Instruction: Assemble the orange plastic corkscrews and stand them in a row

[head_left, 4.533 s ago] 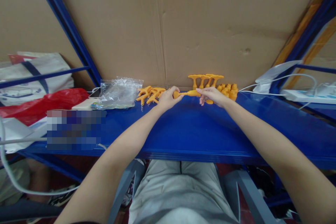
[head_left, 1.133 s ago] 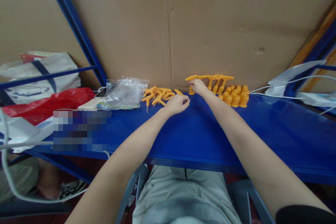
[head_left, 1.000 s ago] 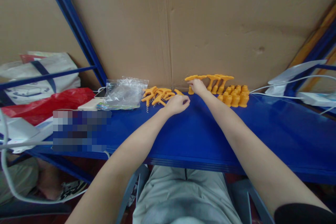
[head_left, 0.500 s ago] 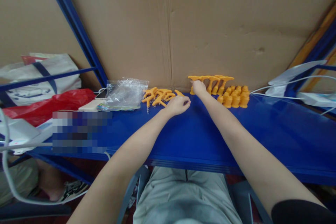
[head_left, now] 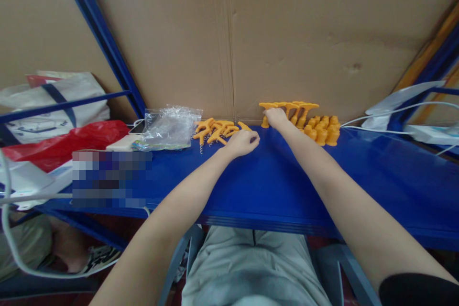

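Seen from a head camera looking down at a blue shelf (head_left: 272, 177) backed by cardboard (head_left: 287, 33); two bare arms are stretched fwd.

The right hand (head_left: 275, 117) is placed at the back edge, its fingers curled around the stem of an orange T-shaped piece (head_left: 266, 114) that stands upright at the left end of a row of T-shaped pieces (head_left: 299, 109) vs. the cardboard. The grip looks closed on the stem, though the fingertips are hidden.

The left hand (head_left: 244, 143) is rested on the shelf, loosely curled into a fist. Whether anything is held inside cannot be told. It is just right of a heap of orange pieces with springs (head_left: 214, 131), lying flat.

To the right of the row, a cluster of small orange caps (head_left: 322, 130) is stood upright, approx. touching one another.

Judged from the layout: several T-shaped pieces are already lined up, while the heap and the caps are left loose, so the work looks partly done, w/ a fair amount left.

Further left, a clear plastic bag (head_left: 168, 126), a red bag (head_left: 60, 141) and a white tote (head_left: 53, 100) are seen. White cables (head_left: 380, 122) are laid at the right.
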Demonstrator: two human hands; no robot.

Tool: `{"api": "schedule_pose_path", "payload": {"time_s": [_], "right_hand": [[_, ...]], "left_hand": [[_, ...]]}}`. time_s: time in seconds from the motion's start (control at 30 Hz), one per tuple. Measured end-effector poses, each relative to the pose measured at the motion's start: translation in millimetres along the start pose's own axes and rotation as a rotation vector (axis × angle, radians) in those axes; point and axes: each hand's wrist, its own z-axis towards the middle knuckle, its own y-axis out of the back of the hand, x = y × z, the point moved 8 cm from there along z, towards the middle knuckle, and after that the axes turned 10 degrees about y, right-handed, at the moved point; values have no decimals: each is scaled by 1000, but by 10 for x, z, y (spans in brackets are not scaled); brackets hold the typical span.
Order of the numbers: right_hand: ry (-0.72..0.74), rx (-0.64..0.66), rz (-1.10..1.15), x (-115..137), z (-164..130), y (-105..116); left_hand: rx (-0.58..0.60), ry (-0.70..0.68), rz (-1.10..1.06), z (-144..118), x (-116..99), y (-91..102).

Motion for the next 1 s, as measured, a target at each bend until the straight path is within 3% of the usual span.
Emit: {"api": "schedule_pose_path", "payload": {"time_s": [0.47,1.0], "right_hand": [[-15,-2,41,-145,26,-35],[-25,55,-39,-123,-76,28]], "left_hand": [[-2,-10,4,10,11,-25],[22,0,12,25,30,-60]]}}
